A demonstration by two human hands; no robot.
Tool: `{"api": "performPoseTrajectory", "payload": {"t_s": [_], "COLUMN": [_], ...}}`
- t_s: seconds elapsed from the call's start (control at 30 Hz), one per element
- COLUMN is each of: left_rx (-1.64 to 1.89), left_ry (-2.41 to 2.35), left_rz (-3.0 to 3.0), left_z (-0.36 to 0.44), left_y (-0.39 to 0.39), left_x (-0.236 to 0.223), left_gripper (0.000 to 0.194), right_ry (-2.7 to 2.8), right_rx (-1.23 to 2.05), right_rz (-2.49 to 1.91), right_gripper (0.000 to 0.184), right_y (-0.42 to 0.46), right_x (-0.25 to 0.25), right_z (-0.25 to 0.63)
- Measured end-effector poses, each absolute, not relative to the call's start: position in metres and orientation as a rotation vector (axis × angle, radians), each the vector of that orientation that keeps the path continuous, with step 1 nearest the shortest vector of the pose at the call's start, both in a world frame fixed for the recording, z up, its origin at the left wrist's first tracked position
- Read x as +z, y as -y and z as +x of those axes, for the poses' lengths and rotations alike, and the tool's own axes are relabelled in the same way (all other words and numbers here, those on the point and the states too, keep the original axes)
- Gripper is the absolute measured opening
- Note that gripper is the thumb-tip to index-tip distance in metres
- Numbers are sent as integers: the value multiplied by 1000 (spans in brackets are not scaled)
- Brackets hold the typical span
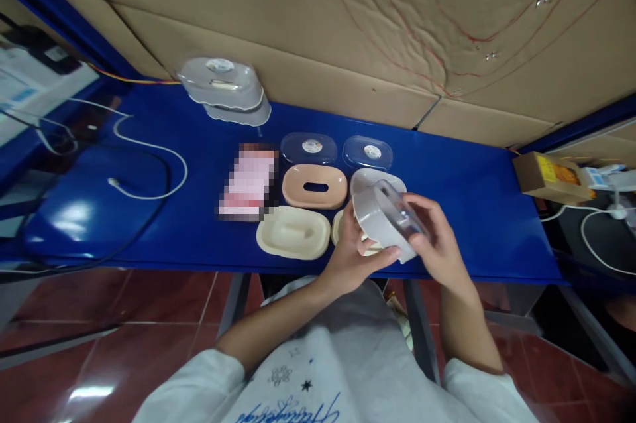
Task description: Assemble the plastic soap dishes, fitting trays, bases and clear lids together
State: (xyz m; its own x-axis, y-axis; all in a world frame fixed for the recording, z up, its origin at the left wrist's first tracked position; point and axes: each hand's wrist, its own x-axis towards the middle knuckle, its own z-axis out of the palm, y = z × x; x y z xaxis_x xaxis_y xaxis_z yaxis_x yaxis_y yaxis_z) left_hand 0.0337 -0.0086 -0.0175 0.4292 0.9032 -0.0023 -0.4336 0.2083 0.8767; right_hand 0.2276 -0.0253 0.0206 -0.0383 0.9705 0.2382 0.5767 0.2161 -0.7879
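Note:
Above the front edge of the blue table, both hands hold a light grey oval plastic box [368, 214] tilted on its side. My left hand [350, 257] is closed round the box body, thumb along its lower rim. On the other side, my right hand [440, 244] grips the clear plastic lid [397, 206], which sits against the box. Behind them lies a whitish oval piece [375, 176], partly covered by the box. A cream oval piece [336, 227] is mostly hidden by my left hand. Left of it lies a cream oval tray [293, 234].
A peach oval piece [294, 187] with a slot and two clear lids [293, 148] [354, 152] lie behind. Stacked grey boxes with clear lids [223, 81] stand at the back. A pixelated pink item [248, 178], a white cable [149, 144] and a cardboard box [539, 178] flank them.

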Motion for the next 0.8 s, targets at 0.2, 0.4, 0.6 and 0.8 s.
{"api": "performPoseTrajectory", "payload": {"t_s": [0.2, 0.4, 0.6, 0.8], "left_rx": [975, 938, 944, 979], "left_ry": [-598, -569, -659, -591], "left_rz": [966, 849, 887, 1060], "left_z": [11, 16, 17, 19], "left_y": [17, 20, 19, 26], "left_x": [-16, -23, -17, -18], "left_gripper": [102, 100, 106, 109], "right_ry": [1762, 2001, 2047, 2053], "right_rx": [24, 67, 789, 954], "right_rz": [-1829, -1933, -1382, -1321], "right_gripper": [62, 63, 88, 95], "right_y": [-35, -70, -3, 50], "right_x": [-10, -25, 16, 37], "right_z": [316, 352, 279, 237]}}
